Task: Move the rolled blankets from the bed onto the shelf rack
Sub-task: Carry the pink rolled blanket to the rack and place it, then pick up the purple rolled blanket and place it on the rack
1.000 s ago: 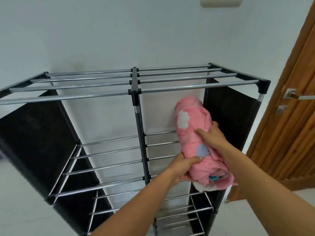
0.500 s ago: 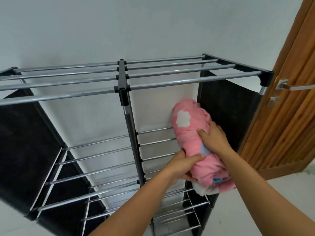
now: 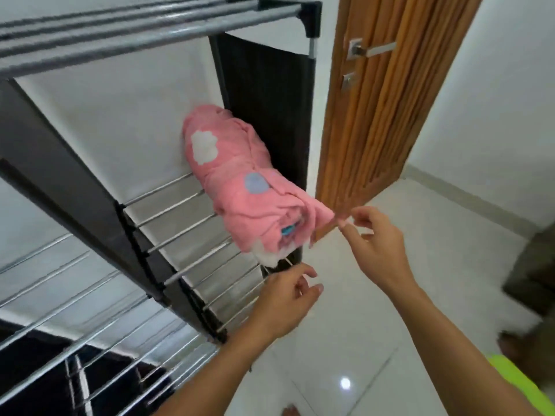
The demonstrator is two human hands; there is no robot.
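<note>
Rolled blanket (image 3: 240, 181) lies on shelf rack (image 3: 180, 205); both hands released, just beside it.

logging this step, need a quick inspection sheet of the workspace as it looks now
surface: shelf rack, metal bars, black side panels
job's things: pink rolled blanket lies on a middle shelf at the right end, near end overhanging the front
clutter: nothing seen
grippers: left hand open, off the blanket; right hand open, fingertips by the blanket's corner
cables: nothing seen
surroundings: wooden door, white wall, tiled floor
</note>
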